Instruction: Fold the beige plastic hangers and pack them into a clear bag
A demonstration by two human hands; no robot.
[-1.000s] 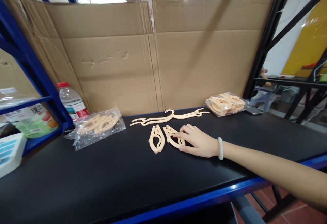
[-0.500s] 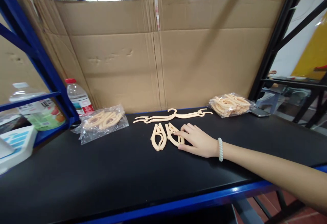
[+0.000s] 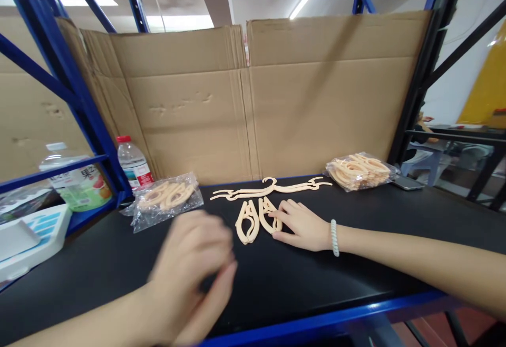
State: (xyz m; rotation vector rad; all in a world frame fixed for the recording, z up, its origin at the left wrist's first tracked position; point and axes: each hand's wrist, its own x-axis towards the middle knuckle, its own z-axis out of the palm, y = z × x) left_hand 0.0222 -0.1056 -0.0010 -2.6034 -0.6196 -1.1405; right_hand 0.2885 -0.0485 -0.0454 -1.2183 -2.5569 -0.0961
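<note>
Folded hangers (image 3: 259, 219), two, side by side: we pin the right one flat under our right hand (image 3: 303, 225), fingers spread. Opened hanger (image 3: 271, 189) just behind them. Left hand (image 3: 190, 278), blurred, fingers loosely curled and holding nothing, nearer us.
</note>
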